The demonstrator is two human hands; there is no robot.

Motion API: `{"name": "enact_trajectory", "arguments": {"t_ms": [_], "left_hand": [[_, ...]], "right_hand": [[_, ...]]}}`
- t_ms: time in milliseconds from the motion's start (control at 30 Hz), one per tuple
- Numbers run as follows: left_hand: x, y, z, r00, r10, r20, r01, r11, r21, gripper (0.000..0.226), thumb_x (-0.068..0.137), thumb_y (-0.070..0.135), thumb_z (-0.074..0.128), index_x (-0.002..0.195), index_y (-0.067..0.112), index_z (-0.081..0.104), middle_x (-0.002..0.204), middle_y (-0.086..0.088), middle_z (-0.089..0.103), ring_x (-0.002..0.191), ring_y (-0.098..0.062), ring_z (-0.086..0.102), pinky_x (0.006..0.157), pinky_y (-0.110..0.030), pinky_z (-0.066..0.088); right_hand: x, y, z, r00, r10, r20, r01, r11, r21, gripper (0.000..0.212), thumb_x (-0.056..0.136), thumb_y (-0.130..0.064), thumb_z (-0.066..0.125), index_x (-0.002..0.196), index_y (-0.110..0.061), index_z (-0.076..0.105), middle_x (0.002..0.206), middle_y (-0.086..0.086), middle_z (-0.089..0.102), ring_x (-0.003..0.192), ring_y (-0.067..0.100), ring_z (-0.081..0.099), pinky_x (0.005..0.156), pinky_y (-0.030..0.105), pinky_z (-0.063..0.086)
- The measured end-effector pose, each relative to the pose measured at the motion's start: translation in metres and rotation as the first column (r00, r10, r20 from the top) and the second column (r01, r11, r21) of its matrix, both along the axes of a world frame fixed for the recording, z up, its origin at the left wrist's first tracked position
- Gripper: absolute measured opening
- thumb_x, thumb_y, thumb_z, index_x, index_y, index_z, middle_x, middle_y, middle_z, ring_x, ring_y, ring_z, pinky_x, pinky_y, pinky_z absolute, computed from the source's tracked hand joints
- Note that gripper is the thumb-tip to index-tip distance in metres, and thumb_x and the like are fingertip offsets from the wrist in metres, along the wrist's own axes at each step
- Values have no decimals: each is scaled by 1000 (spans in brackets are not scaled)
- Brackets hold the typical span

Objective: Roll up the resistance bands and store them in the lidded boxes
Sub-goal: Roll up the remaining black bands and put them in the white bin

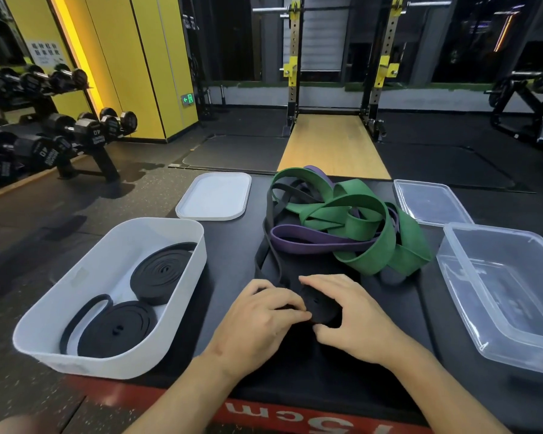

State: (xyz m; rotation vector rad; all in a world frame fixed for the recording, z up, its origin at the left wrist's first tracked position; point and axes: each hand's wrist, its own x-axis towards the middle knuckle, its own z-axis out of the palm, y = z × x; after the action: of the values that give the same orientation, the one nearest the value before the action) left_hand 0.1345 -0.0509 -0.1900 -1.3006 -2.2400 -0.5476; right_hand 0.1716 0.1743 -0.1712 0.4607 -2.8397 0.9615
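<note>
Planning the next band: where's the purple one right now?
Head view, centre: the purple band lies tangled with the green band, between the white box and clear box.

Black roll (322, 306) lies on the tabletop (311, 371), nearer the camera than the tangle (358, 227) of green and purple bands. Left hand (264, 311) pinches the roll's edge; right hand (348, 314) curls round it. The roll's loose tail (264, 245) runs up the tangle's left side. Left of the tangle: white box (91, 368) holding two rolled black bands (160, 274), and a white lid (215, 195). Right of the tangle: clear box (508, 286) and clear lid (430, 202).
</note>
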Motion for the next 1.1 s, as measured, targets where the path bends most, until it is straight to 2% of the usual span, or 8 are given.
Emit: {"name": "enact_trajectory", "arguments": {"t_ms": [100, 200, 367, 567, 633, 733, 900, 1100], "left_hand": [[-2, 0, 0, 1000, -1, 16, 0, 1000, 9, 26, 95, 19, 62, 112, 31, 78, 112, 18, 68, 101, -5, 64, 91, -29, 42], [-3, 0, 1, 999, 6, 45, -7, 1000, 22, 26, 94, 20, 62, 110, 32, 79, 110, 18, 69, 101, -4, 64, 91, -29, 42], [-5, 2, 4, 974, -2, 224, -36, 985, 166, 17, 94, 22, 73, 102, 35, 80, 105, 22, 68, 106, -3, 62, 89, -34, 47], [-5, -2, 11, 890, 179, 420, -356, 848, 392, 7, 83, 30, 80, 89, 33, 79, 99, 18, 60, 103, -9, 57, 93, -21, 42], [-6, -4, 12, 812, 242, 532, -500, 757, 420, 12, 87, 24, 79, 90, 34, 74, 93, 14, 56, 95, -9, 58, 84, -18, 44], [-11, -3, 11, 670, 313, 673, -665, 655, 358, 11, 95, 26, 68, 88, 34, 63, 88, 12, 61, 86, -7, 59, 79, -32, 50], [-16, 3, 11, 648, 526, 550, -638, 770, 15, 31, 101, 50, 50, 117, 36, 71, 117, 19, 59, 115, -12, 48, 100, -33, 36], [-18, -2, 16, 662, 193, 724, -403, 907, 126, 52, 90, 42, 50, 141, 42, 57, 139, 30, 55, 132, 0, 46, 116, -37, 34]], "right_hand": [[2, -10, 1, 995, -72, -63, 81, 986, 143, 89, 72, -71, 63, 152, -39, 39, 140, -31, 38, 135, -7, 30, 118, 30, 28], [0, -14, 0, 974, -209, -93, 222, 959, 174, 88, 58, -94, 58, 126, -38, 50, 116, -27, 38, 114, 2, 40, 104, 27, 35], [-4, -11, -5, 970, -215, -113, 226, 970, 92, 75, 61, -87, 62, 114, -35, 57, 104, -24, 43, 104, 0, 43, 94, 24, 39], [-1, -7, -4, 982, -168, -92, 176, 980, 94, 76, 66, -75, 64, 130, -34, 61, 108, -24, 42, 109, -1, 43, 91, 13, 34], [2, -7, -3, 986, -152, -74, 159, 983, 92, 76, 68, -70, 63, 135, -35, 58, 111, -25, 41, 112, 0, 43, 94, 16, 38], [3, -9, -1, 990, -128, -54, 133, 985, 106, 72, 68, -65, 61, 134, -39, 55, 113, -25, 38, 113, 3, 43, 97, 28, 46], [5, -11, 2, 992, -111, -67, 121, 978, 171, 69, 69, -62, 54, 135, -44, 48, 112, -21, 35, 112, 9, 41, 98, 30, 45], [4, -12, 2, 993, -98, -64, 108, 978, 180, 65, 71, -62, 54, 135, -50, 48, 112, -21, 34, 111, 11, 40, 97, 30, 46]]}}
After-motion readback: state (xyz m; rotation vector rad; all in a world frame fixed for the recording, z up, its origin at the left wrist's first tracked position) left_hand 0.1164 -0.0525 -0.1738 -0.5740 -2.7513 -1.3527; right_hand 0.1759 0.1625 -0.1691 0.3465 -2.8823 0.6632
